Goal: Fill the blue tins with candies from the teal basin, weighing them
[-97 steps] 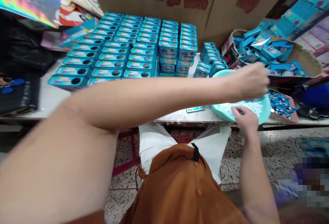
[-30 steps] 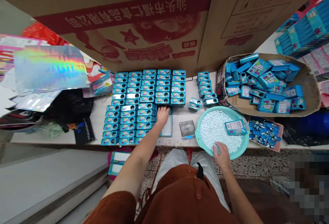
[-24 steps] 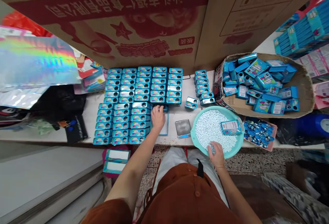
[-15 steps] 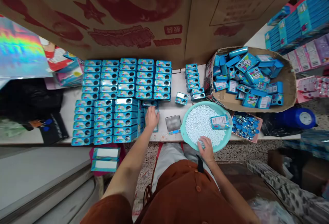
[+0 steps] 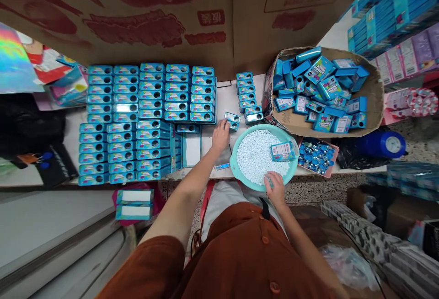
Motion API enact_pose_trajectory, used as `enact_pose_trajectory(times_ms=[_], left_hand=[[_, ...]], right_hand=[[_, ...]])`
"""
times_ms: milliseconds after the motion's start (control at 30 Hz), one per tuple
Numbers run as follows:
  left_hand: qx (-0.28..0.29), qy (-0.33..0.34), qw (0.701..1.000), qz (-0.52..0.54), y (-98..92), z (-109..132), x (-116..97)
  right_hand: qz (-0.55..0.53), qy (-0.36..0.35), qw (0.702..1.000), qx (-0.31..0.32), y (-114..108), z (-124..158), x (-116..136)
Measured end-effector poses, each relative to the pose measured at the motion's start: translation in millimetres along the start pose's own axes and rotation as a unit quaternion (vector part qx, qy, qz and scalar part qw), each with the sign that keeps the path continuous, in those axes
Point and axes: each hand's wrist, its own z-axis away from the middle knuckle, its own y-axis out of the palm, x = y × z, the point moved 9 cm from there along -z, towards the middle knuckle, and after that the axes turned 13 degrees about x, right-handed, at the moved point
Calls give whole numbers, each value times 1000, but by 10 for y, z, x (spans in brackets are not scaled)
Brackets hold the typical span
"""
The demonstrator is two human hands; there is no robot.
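Where the small blue tin (image 5: 232, 121) sits, left hand (image 5: 220, 135) clamped on its near end, right hand (image 5: 274, 187) pinched among white candies (image 5: 255, 155).

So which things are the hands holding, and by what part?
Left hand: a small blue tin, gripped by its near end. Right hand: something small, pinched above the white candies; I cannot tell what.

The head-worn camera looks steeply down from just above the person's rust-brown top (image 5: 236, 248), facing the far cardboard carton (image 5: 137, 24), close over the left hand (image 5: 220, 135), right hand (image 5: 275, 189) and white table (image 5: 226, 93).
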Motion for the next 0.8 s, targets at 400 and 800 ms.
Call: enact_pose_trajectory(times_ms=[400, 800], left_hand=[[43, 48, 998, -10, 131, 228, 191], [-32, -88, 990, 109, -55, 1652, 401]], right_hand=[[16, -1, 1000, 15, -39, 108, -126], [16, -13, 999, 30, -77, -61, -187]])
